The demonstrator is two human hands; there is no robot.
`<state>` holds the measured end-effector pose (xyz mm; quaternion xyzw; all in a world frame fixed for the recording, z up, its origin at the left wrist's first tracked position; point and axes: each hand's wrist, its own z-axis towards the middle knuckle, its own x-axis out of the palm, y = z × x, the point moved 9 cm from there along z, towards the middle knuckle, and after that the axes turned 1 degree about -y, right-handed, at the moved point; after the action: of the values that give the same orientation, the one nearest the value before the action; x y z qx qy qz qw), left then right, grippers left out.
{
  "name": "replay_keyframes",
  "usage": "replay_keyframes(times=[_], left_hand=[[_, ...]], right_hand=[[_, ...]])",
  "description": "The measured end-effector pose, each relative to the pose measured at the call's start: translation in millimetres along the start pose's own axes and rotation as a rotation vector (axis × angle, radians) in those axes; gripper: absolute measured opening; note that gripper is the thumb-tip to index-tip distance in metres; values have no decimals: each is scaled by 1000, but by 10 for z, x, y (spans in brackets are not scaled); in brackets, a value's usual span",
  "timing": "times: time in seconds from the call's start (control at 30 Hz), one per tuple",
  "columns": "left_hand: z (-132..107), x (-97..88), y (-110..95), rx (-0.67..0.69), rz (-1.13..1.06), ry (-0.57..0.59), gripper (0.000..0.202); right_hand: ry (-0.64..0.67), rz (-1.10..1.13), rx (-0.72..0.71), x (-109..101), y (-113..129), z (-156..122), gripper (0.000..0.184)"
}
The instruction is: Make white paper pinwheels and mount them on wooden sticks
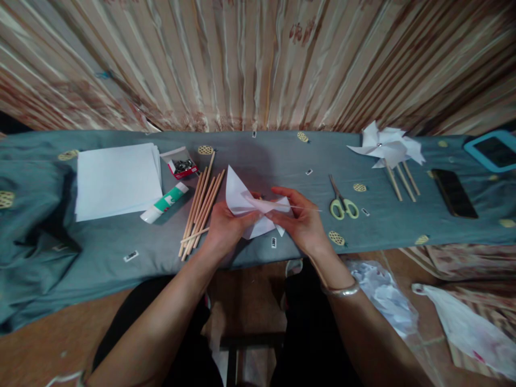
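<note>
Both hands hold a white paper pinwheel (238, 194) over the front edge of the cloth-covered table. My left hand (226, 226) grips its left side, with the thumb pressed near the folded middle. From the other side my right hand (300, 220) pinches the paper, its thumb meeting the centre; the fingers behind are partly hidden. One blade stands up at the left, and the others are bent inward. Left of my hands lies a bundle of wooden sticks (203, 207). Scissors (342, 207) with light green handles rest to the right.
A paper stack (116, 180), a glue stick (164, 203) and an open red box (180, 163) of small metal pieces lie left. Finished pinwheels (387, 145) on sticks, a black phone (454, 193) and a blue-framed device (494, 151) lie right. Plastic bags (382, 295) sit on the floor.
</note>
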<state>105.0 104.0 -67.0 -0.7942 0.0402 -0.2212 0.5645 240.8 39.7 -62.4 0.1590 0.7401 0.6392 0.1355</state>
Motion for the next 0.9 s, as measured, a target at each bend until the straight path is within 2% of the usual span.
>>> replay_keyframes(times=[0.13,0.53,0.9], left_hand=[[3,-20,-4,1,46,-14,43],[9,-19,42,-36,13,-8,42],[-20,-4,72,-52,-29,-26,36]], right_hand=[[-20,-56,-78,-35,75,4,46],[-12,-58,-102,-15,87,0,43],[-37,-60,-6,-25,-20,2,44]])
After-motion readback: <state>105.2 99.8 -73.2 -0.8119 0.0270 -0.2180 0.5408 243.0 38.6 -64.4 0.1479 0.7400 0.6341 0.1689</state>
